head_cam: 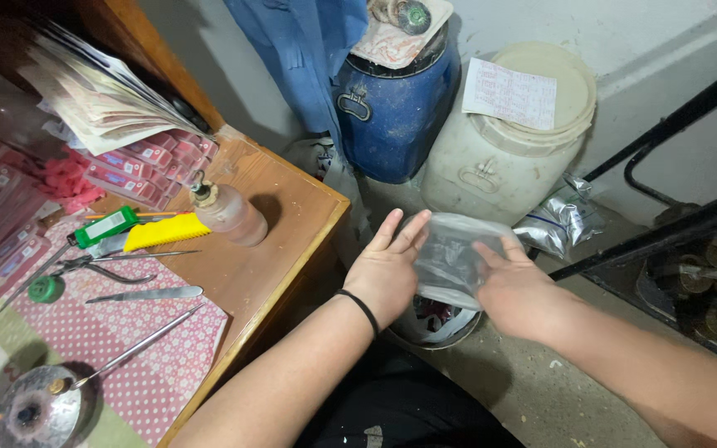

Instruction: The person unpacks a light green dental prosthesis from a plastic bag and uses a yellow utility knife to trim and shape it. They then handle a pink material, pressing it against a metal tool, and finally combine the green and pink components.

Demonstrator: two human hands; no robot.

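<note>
Both hands, the left hand [387, 270] and the right hand [514, 282], grip opposite sides of a clear plastic bag [451, 257] held over a small lined bin [435, 325] on the floor beside the wooden counter [280, 249], the bag not yet lowered into the bin.

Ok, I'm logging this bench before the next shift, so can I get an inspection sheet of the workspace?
Surface: wooden table, partly under a pink patterned cloth.
Job's things: clear plastic bag held over a small bin.
Clutter: glass bottle, yellow comb, scissors, metal tools, boxes, papers.
Grippers: left hand and right hand both grip the bag.
Cables: nothing seen.
Surroundings: blue drum, white bucket, foil pouch, black metal frame.
</note>
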